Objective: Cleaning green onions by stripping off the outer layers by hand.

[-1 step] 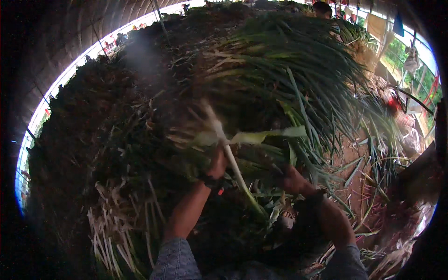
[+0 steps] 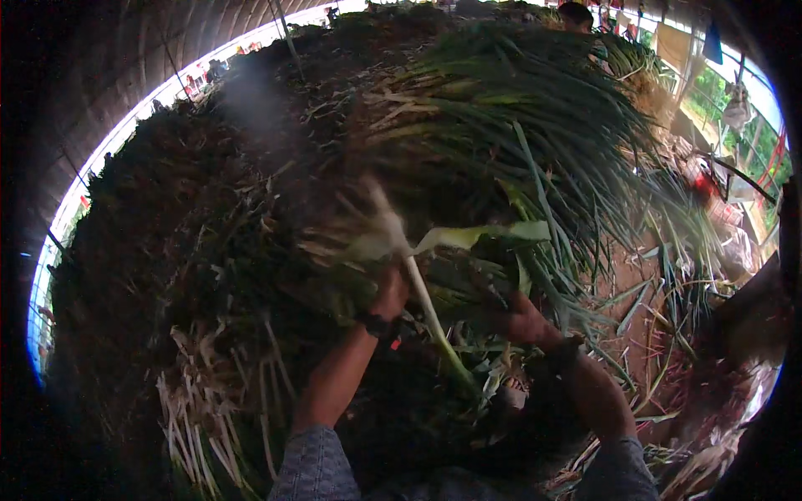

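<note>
My left hand [image 2: 391, 292] is closed around a long green onion [image 2: 430, 305]. Its white stalk runs from a blurred upper end down to a green lower end, slanting past the fingers. A pale leaf strip [image 2: 468, 238] sticks out from the stalk to the right. To the right of the stalk is my right hand [image 2: 530, 324]; its fingers are lost in shade, so whether they grip anything is unclear. Below left lies a bunch of green onions [image 2: 200, 417] with white stalks and dry outer skins.
A large heap of green onions [image 2: 535, 108] with long dark leaves rises ahead. Loose leaves lie on brown ground [image 2: 622, 292] to the right. Pale sheeting or bags [image 2: 735, 250] stand at the right edge. A person's head [image 2: 576, 17] shows behind the heap.
Very little differs. The green onion and my hands have shifted only slightly, and the stalk's upper end is blurred in both frames.
</note>
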`<control>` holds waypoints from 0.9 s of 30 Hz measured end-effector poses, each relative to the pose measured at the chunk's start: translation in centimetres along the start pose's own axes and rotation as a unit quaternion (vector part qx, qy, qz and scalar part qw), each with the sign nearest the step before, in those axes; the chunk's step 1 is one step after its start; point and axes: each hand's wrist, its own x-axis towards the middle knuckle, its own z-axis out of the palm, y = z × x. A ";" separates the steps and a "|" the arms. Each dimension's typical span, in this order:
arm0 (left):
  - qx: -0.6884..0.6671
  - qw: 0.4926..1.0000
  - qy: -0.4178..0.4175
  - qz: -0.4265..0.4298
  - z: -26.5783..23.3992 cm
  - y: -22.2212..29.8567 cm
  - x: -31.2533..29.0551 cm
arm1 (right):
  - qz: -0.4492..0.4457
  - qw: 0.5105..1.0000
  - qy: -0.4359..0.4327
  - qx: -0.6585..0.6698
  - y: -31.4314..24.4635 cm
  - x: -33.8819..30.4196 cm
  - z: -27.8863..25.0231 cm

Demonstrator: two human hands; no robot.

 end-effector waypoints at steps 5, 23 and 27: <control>0.153 0.982 -0.106 0.029 3.1 1.2 -1.1 | 0.078 0.990 -0.022 -0.111 0.0 0.6 -1.8; 0.096 0.974 -0.206 0.025 2.1 -3.0 -3.7 | 0.144 0.932 -0.065 -0.327 -4.7 3.4 0.8; 0.129 0.991 0.007 0.031 6.0 -1.7 -3.1 | 0.144 0.908 0.004 -0.393 -4.8 1.8 -1.0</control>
